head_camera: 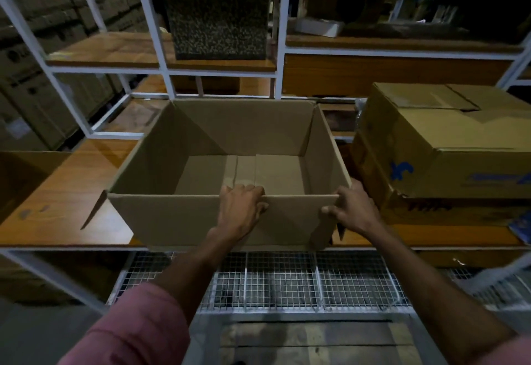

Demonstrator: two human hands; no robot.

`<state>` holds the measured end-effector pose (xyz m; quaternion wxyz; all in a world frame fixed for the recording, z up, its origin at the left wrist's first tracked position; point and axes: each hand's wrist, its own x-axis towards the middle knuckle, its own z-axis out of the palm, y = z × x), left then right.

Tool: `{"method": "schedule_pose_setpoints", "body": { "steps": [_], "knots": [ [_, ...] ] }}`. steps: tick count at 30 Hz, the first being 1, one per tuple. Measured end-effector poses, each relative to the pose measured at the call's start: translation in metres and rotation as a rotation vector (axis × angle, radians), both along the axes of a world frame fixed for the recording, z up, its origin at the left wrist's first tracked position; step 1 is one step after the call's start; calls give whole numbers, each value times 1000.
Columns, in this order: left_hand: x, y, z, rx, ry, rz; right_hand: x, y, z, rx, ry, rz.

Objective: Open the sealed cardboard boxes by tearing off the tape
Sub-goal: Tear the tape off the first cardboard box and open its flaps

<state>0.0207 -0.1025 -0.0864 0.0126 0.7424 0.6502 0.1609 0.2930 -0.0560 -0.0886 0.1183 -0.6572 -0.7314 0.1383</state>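
Left hand [241,209] and right hand [355,211] curl fingers over the open box [172,215] near rim, gripping it.

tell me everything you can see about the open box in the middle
The open box is plain brown corrugated cardboard, upright on the wooden shelf, its near edge overhanging the front. Its top is open and the inside looks empty, showing the bottom flaps' seam. Flaps are folded outward and down at the near corners. The left hand grips the near rim, fingers curled inside; the right hand holds the near right corner. A closed, printed box stands close on its right.
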Motion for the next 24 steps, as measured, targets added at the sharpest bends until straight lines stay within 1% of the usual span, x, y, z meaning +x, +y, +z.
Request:
{"method": "schedule_pose_setpoints", "body": {
  "steps": [11,13,15,17,20,24],
  "knots": [
    [14,-15,5,-30,-64,16,11,-16,-11,74,31,-31],
    [13,-16,4,-22,-33,24,14,-17,-9,54,43,-2],
    [15,-15,5,-46,16,40,22,-15,-6,9,49,52],
    [26,-15,9,-74,25,72,33,-16,-1,-14,76,111],
    [65,-12,21,-27,29,86,48,-21,9,102,102,146],
    [129,0,45,77,30,2,58,-21,34,270,146,170]
  ]
}}
